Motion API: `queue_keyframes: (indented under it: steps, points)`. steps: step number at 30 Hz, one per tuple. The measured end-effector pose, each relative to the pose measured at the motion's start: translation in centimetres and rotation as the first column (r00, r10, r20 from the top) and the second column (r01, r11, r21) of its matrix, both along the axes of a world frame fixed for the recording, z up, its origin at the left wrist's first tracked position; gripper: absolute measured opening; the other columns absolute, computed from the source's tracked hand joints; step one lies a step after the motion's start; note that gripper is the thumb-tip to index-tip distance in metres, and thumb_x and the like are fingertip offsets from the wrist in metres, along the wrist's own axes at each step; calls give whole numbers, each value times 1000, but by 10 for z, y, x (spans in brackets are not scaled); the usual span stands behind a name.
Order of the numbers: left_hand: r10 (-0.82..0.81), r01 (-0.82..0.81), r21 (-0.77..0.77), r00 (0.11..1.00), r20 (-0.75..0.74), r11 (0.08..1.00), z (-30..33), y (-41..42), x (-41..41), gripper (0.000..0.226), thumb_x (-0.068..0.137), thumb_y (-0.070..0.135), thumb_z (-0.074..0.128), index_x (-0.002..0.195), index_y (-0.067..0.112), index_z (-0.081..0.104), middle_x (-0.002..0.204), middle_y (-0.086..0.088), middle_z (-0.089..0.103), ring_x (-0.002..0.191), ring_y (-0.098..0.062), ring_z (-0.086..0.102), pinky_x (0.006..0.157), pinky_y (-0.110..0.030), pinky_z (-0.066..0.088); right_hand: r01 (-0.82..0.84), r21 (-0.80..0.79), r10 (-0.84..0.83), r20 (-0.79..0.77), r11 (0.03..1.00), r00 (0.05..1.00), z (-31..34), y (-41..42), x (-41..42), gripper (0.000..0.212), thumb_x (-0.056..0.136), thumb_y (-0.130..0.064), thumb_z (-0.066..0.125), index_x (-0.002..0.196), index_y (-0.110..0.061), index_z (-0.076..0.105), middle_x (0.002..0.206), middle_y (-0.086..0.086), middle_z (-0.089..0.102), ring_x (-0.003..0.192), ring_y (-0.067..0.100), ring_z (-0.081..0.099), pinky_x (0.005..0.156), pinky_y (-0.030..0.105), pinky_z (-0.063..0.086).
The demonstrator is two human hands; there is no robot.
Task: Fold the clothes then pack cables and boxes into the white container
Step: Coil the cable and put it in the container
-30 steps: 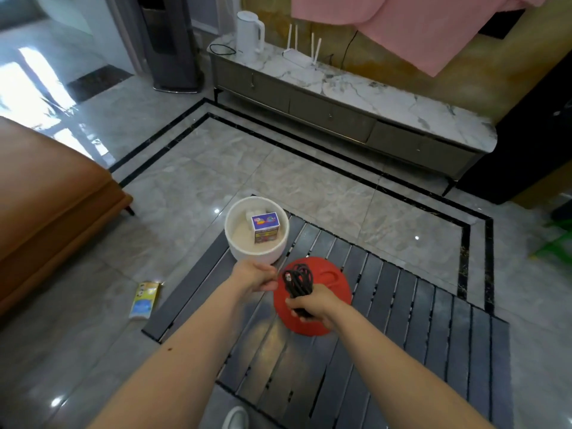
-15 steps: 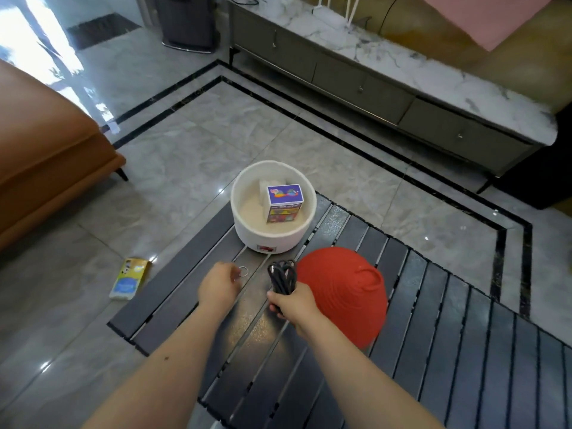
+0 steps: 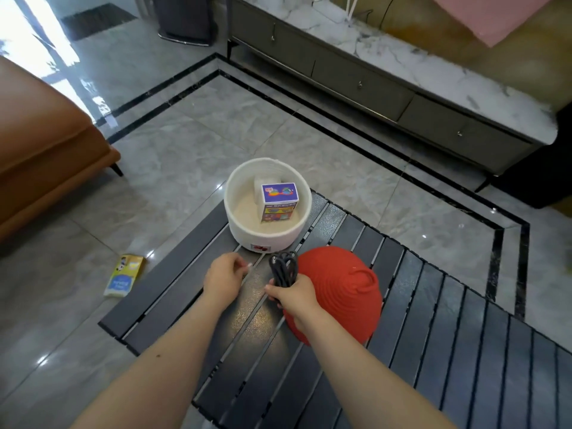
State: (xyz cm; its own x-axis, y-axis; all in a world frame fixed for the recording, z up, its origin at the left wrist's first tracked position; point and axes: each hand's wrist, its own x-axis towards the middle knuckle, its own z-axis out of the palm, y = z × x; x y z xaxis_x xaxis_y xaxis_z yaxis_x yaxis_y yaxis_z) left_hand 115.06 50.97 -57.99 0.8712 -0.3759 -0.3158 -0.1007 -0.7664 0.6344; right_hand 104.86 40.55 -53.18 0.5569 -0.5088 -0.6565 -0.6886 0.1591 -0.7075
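Observation:
A round white container (image 3: 238,226) stands at the far corner of a dark slatted table (image 3: 433,351). Inside it a colourful box (image 3: 278,202) stands upright against a white box (image 3: 266,184). My right hand (image 3: 294,294) grips a bundle of coiled black cable (image 3: 283,267), held just in front of the container. My left hand (image 3: 223,278) hovers beside it over the slats, fingers curled, pinching something small and pale at the fingertips; what it is I cannot tell. A red dome-shaped basket (image 3: 343,292) lies upside down right of the cable.
A yellow-and-blue packet (image 3: 125,275) lies on the tiled floor left of the table. An orange sofa (image 3: 40,156) fills the left side. A long marble-topped cabinet (image 3: 402,78) runs along the far wall, with pink cloth (image 3: 495,17) hanging above it.
The view has tilted down and moved closer to the table. My right hand keeps the cable bundle; both hands stay near the container's front, the left one slightly lower.

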Motion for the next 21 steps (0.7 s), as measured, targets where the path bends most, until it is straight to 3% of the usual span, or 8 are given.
queue_keyframes:
  steps: [3, 7, 11, 15, 17, 19, 21]
  points:
    - [44, -76, -208, 987, -156, 975, 46, 1, -4, 11, 86, 10, 65, 77, 10, 59, 72, -5, 60, 64, -16, 51, 61, -23, 41, 39, -80, -37, 26, 996, 999, 43, -1, 1, 28, 70, -2, 75, 60, -23, 59, 76, 5, 65, 75, 18, 61, 75, 36, 51]
    - [35, -125, -350, 967, -252, 928, 118, 3, -6, 8, 85, 1, 65, 81, 6, 60, 70, -7, 60, 58, -11, 51, 53, -12, 43, 79, -160, -65, 91, 984, 994, 109, -6, 3, 32, 66, -1, 77, 55, -24, 57, 74, 6, 64, 74, 17, 60, 70, 31, 47]
    - [-23, -62, -397, 978, -206, 916, 180, 4, -6, 11, 84, -1, 65, 78, 7, 61, 69, -8, 59, 60, -14, 51, 59, -17, 42, 54, -214, -28, 125, 975, 992, 171, -10, 11, 31, 67, -4, 78, 57, -25, 57, 75, 4, 64, 73, 14, 59, 69, 26, 45]
    - [-65, -13, -448, 986, -157, 894, 231, 6, 0, 24, 83, -2, 65, 69, 14, 57, 73, -14, 64, 69, -22, 59, 72, -34, 50, -10, -236, 51, 167, 972, 985, 221, -10, 23, 28, 73, -3, 73, 59, -21, 57, 59, -4, 56, 54, 4, 49, 49, 11, 39]
    - [-98, 37, -449, 989, -114, 893, 250, 10, 2, 18, 82, -2, 66, 72, 10, 58, 77, -16, 65, 75, -24, 60, 77, -40, 50, -55, -259, 99, 159, 964, 982, 238, -8, 27, 24, 74, -6, 72, 60, -19, 57, 60, -1, 55, 55, 7, 48, 53, 16, 40]
    - [-131, 82, -439, 988, -82, 895, 263, 14, 1, 21, 81, -1, 68, 70, 13, 58, 72, -11, 64, 73, -23, 60, 75, -39, 49, -101, -280, 145, 139, 955, 980, 249, -5, 29, 17, 73, -7, 72, 66, -14, 60, 62, 1, 55, 58, 11, 49, 59, 23, 40]
    - [-150, 99, -439, 985, -83, 893, 272, 18, 1, 26, 82, 0, 67, 67, 18, 56, 69, -3, 62, 71, -20, 59, 71, -31, 47, -140, -294, 183, 126, 945, 975, 259, -2, 33, 19, 73, -5, 72, 65, -14, 58, 58, -3, 52, 53, 6, 47, 51, 16, 38]
